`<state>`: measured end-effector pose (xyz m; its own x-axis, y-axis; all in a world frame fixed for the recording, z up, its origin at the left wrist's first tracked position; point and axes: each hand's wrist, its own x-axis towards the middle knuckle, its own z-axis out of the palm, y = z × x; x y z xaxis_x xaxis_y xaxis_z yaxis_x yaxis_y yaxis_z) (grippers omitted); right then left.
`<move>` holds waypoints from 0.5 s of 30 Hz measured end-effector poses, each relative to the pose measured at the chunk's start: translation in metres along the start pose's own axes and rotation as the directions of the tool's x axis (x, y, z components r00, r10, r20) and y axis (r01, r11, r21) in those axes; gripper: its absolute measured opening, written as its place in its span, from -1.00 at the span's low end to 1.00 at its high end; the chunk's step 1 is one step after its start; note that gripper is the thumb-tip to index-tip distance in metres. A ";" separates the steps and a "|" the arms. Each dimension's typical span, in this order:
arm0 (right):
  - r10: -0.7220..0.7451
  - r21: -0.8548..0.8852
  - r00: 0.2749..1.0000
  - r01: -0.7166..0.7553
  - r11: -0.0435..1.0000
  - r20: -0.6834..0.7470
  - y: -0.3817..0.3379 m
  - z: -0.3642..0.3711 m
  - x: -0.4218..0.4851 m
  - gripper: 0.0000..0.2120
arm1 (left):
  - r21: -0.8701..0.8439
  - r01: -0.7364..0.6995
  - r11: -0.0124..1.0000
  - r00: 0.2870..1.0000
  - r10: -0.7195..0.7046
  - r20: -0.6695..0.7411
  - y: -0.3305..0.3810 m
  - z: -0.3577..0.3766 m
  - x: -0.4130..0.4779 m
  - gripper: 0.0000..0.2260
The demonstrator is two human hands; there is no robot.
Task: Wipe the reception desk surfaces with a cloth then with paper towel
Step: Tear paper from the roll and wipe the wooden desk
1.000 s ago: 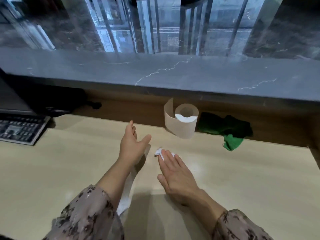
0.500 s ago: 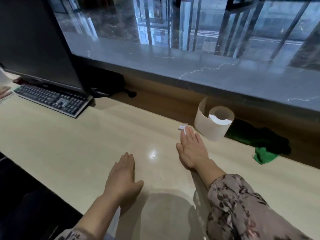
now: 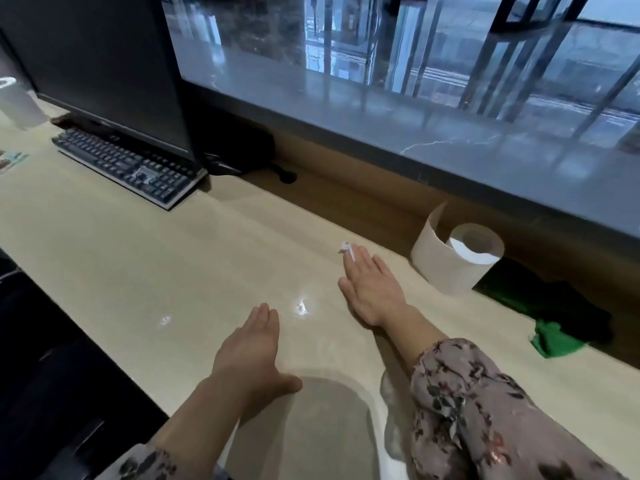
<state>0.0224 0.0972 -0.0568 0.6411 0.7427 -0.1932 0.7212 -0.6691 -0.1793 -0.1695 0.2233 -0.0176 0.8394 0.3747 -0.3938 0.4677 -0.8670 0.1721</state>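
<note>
Paper towel scrap (image 3: 347, 249) lies on the beige surface (image 3: 173, 258), pressed under the straight fingers of the right hand (image 3: 372, 289). Nearby the left hand (image 3: 251, 351) rests flat, grip open, holding nothing.

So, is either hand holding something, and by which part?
The right hand presses a paper scrap flat under its straight fingers; only the scrap's tip shows. The left hand holds nothing.
</note>
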 end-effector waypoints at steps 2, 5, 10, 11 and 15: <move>0.161 0.011 0.987 -0.161 0.987 0.003 0.020 -0.013 0.019 -0.47 | -0.012 -0.008 1.000 1.000 0.008 -0.011 -0.002 0.002 0.001 -0.03; 0.328 0.041 0.941 -0.332 0.942 0.079 0.031 -0.028 0.040 -0.54 | -0.025 -0.014 1.000 1.000 0.013 -0.020 -0.004 0.004 0.004 -0.01; 0.094 -0.003 0.996 -0.094 0.996 -0.005 -0.008 -0.006 0.032 -0.43 | -0.029 -0.030 0.999 0.999 0.029 -0.030 -0.005 0.006 0.008 0.02; -0.022 -0.002 1.000 0.022 1.000 -0.012 -0.022 0.000 0.026 -0.42 | -0.026 -0.032 0.999 0.999 0.031 -0.037 -0.005 0.007 0.008 0.02; -0.337 -0.057 0.940 0.340 0.939 0.055 -0.060 0.014 0.008 -0.42 | -0.035 -0.020 0.999 0.999 0.019 -0.026 -0.005 0.010 0.009 0.04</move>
<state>-0.0195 0.1427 -0.0607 0.3453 0.9221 -0.1748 0.9097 -0.3747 -0.1792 -0.1672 0.2278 -0.0313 0.8551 0.3665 -0.3666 0.4603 -0.8622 0.2117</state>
